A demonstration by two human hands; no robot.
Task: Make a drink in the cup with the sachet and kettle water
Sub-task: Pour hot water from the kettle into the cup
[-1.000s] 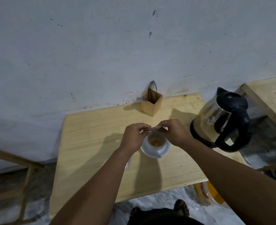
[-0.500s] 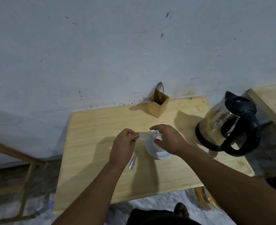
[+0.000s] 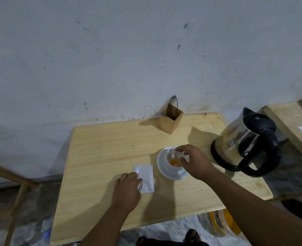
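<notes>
**Cup Loaded, Sachet on Table**

We see the cup (image 3: 171,161) on its saucer (image 3: 164,172) right of the table (image 3: 102,148) centre, holding orange powder (image 3: 173,163). Our right hand (image 3: 192,161) hovers over the cup, fingers loosely spread. Our left hand (image 3: 128,189) presses the white sachet (image 3: 145,174) flat, just left of the saucer, fingers curled on its corner. The kettle (image 3: 244,142) stands near the right edge. A wooden box (image 3: 171,118) at the back edge holds utensils.

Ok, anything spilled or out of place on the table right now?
Nothing stands out. The orange powder sits inside the cup on its saucer, the sachet lies flat under the left hand, and the kettle stands upright.
</notes>
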